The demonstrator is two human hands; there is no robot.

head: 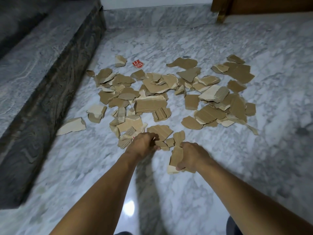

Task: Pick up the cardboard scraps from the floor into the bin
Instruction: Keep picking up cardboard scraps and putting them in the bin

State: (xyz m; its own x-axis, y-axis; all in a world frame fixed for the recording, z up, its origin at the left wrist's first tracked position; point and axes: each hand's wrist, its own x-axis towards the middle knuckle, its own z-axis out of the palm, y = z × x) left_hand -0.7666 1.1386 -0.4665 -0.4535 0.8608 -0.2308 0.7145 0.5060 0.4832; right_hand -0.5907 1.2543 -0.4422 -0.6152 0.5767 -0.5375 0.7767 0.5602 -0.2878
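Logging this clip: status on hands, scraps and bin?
Right hand shut on cardboard scraps. Left hand closing on a scrap at the pile's near edge. Most of the pile on the marble floor. Bin not in view.

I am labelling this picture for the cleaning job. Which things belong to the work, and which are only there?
Part of the job: cardboard scraps, left hand, right hand holding scraps.

Only there: stone step, wooden furniture leg, small red printed piece. No bin in view.

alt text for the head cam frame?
Two bare hands reach into torn cardboard scraps strewn on a marble floor: right hand grips several pieces, left hand closes on another. No bin in view.
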